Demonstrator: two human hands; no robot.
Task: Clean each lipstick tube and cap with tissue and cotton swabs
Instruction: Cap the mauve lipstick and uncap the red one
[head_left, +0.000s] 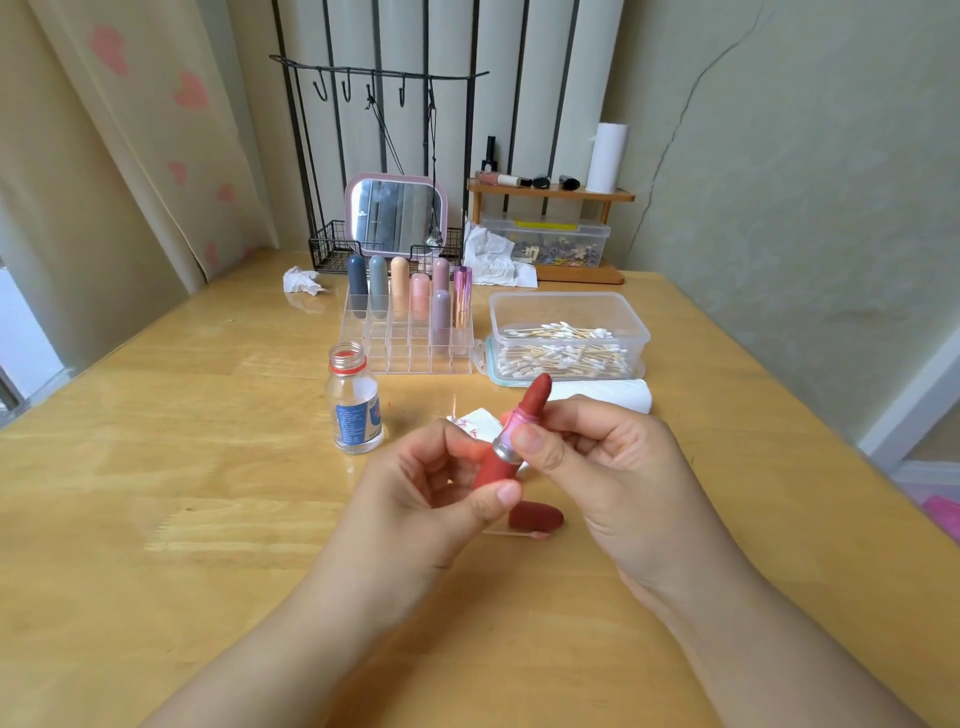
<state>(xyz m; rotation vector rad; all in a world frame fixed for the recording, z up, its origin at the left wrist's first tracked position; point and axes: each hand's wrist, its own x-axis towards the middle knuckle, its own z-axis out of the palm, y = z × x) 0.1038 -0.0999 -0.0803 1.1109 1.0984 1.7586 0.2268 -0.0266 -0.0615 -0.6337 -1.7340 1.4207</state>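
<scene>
Holding the open red lipstick (511, 441) between both hands (524, 467) just above the counter (208, 467), the person has the left hand (441, 488) pinching the red base and the right hand (587, 457) pinching the pink and silver collar below the bared stick. To do this step well, I judge the base should be held steady while the collar is wiped, with fingers kept off the soft red tip so it does not smear or snap. Its red cap (537, 517) lies on the counter just near of the hands, beside a used cotton swab (519, 534). A stained tissue (480, 423) lies just beyond the hands. Left of it stands an open glass bottle (356, 402) with a blue label; its writing is too small to read. Farther off are a clear rack of capped lipsticks (410, 312) and, to the right, a tub of cotton swabs (566, 335). No brand is legible anywhere.
</scene>
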